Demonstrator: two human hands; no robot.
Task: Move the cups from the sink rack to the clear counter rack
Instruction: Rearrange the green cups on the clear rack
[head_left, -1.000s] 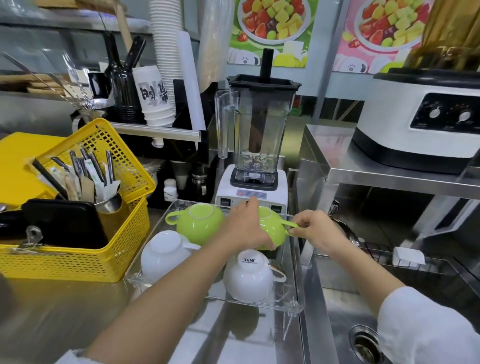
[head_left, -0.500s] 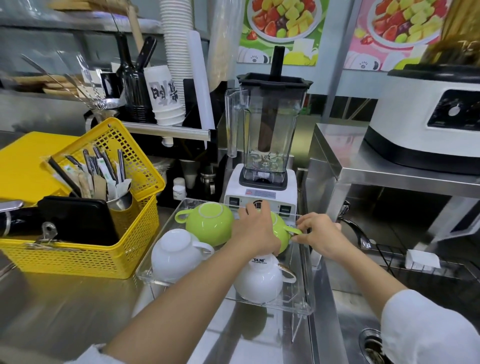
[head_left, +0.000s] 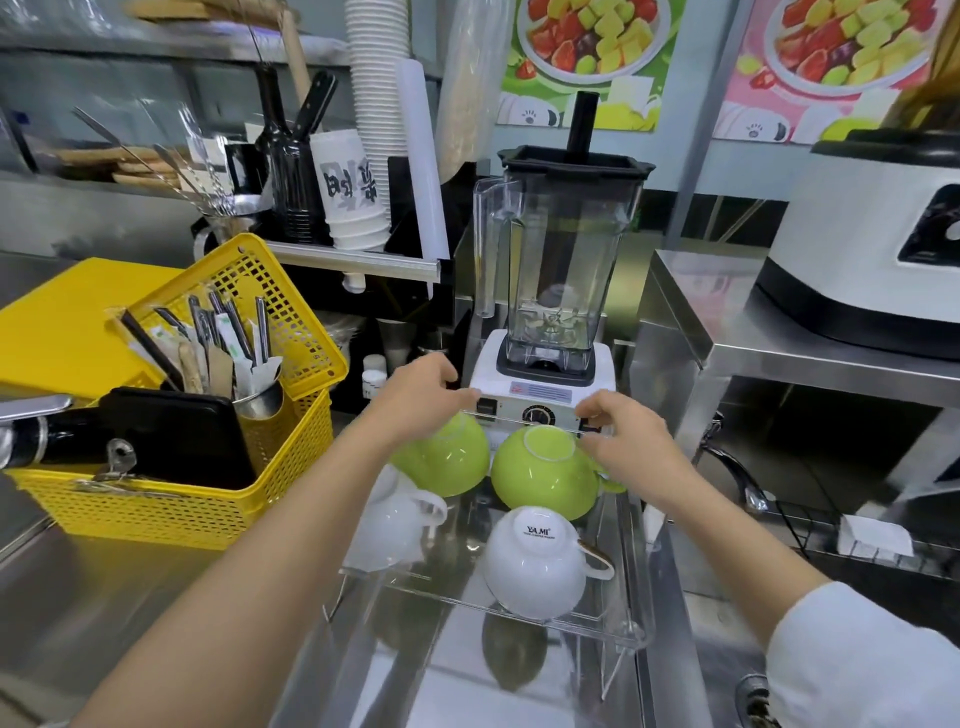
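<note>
The clear counter rack (head_left: 631, 582) holds two green cups at the back and two white cups at the front, all upside down. My left hand (head_left: 421, 395) reaches over the left green cup (head_left: 447, 462), its fingers curled at the rack's back rim. My right hand (head_left: 623, 441) is beside the right green cup (head_left: 540, 478), above its handle, with its fingertips pinched at the same rim. The right white cup (head_left: 540, 566) reads "YAMI"; my forearm partly hides the left white cup (head_left: 389, 525). The wire sink rack (head_left: 810, 525) at the right shows no cups.
A blender (head_left: 550, 291) stands right behind the clear rack. A yellow basket (head_left: 171, 509) of utensils sits at its left. A steel shelf with a white machine (head_left: 872, 260) is to the right, above the sink and drain (head_left: 753, 696). Paper cup stacks (head_left: 358, 192) are behind.
My left hand left the right green cup and moved left over the other green cup to the rack's back rim. My right hand rose from the cup's handle to that rim.
</note>
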